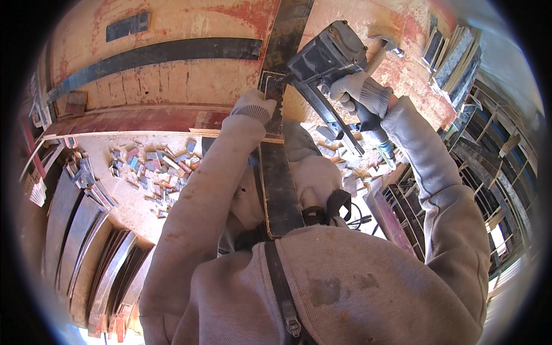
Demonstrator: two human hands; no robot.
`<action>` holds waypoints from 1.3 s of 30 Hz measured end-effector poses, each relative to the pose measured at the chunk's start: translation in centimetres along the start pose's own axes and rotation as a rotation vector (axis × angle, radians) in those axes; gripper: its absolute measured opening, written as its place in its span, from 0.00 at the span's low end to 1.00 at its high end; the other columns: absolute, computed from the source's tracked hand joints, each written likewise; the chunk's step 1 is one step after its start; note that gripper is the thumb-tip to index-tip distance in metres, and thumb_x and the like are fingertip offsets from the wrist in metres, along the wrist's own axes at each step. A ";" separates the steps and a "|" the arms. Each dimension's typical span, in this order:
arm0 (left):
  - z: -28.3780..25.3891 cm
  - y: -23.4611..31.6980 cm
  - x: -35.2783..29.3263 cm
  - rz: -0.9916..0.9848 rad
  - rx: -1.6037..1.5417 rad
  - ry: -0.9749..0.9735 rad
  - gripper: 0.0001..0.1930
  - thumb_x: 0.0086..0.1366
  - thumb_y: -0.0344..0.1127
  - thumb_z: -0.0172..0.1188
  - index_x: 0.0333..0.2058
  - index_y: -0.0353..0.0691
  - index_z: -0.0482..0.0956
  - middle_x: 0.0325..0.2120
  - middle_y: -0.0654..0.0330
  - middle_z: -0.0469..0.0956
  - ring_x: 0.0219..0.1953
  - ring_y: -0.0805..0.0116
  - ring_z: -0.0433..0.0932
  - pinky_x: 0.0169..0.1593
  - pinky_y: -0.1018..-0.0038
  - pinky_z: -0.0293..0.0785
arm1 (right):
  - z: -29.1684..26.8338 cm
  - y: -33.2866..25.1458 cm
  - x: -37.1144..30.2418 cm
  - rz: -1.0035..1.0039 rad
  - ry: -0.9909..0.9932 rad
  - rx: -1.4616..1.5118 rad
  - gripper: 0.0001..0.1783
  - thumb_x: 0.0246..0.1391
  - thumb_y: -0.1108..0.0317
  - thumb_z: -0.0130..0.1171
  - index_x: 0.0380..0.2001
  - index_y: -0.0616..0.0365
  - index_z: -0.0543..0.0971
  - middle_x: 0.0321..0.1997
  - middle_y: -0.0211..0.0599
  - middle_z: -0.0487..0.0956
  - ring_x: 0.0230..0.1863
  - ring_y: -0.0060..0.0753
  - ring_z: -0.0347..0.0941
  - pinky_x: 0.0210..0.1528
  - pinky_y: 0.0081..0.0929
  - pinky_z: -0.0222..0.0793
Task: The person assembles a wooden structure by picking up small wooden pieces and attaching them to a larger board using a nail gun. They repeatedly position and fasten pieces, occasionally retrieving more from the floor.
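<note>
We see gloved right hand (359,92) gripping pneumatic nail gun (325,60), nose at dark plywood strip (279,172); left hand (253,106) fingers pressing strip against tabletop (172,86). Fastening underway; offcuts (155,169) lie below tabletop's near edge.

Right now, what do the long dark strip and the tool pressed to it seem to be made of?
The long dark strip looks like film-faced plywood: dark, scuffed coating with pale wood along its edge. The nail gun in the right hand seems to be dark, dusty metal, possibly part plastic. The left hand steadies the strip.
</note>
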State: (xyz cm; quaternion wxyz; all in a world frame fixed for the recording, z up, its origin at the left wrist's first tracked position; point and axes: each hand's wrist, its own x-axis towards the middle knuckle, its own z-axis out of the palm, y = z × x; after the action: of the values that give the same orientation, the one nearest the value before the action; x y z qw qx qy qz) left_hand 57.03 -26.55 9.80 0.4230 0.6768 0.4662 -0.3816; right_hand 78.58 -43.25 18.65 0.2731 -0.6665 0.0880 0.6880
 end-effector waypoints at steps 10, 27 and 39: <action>-4.2 -7.1 -18.6 1.016 -0.053 0.177 0.19 0.61 0.32 0.65 0.52 0.41 0.80 0.50 0.50 0.82 0.52 0.44 0.81 0.58 0.58 0.76 | 1.7 1.8 -4.1 0.009 -0.124 -0.122 0.12 0.54 0.66 0.63 0.19 0.54 0.75 0.16 0.28 0.70 0.16 0.22 0.65 0.19 0.26 0.63; 0.4 -7.5 -22.1 1.064 -0.289 0.447 0.22 0.49 0.34 0.73 0.45 0.41 0.80 0.46 0.54 0.83 0.51 0.48 0.82 0.53 0.60 0.79 | 4.6 0.4 -5.2 0.249 -0.044 -0.375 0.14 0.47 0.63 0.67 0.15 0.50 0.74 0.14 0.28 0.72 0.12 0.20 0.64 0.14 0.22 0.54; 0.6 -7.9 -21.5 1.098 -0.260 0.481 0.23 0.49 0.37 0.74 0.44 0.42 0.79 0.45 0.55 0.83 0.48 0.48 0.83 0.50 0.60 0.81 | 4.3 0.5 -5.2 0.242 -0.044 -0.446 0.13 0.48 0.61 0.67 0.16 0.49 0.75 0.14 0.28 0.72 0.11 0.19 0.62 0.12 0.21 0.54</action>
State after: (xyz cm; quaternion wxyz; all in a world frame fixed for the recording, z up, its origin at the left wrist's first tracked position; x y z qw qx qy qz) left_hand 43.56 -32.09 27.45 0.5199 0.8281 0.1746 0.1158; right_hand 74.37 -42.95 23.96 0.0368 -0.6799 0.0075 0.7324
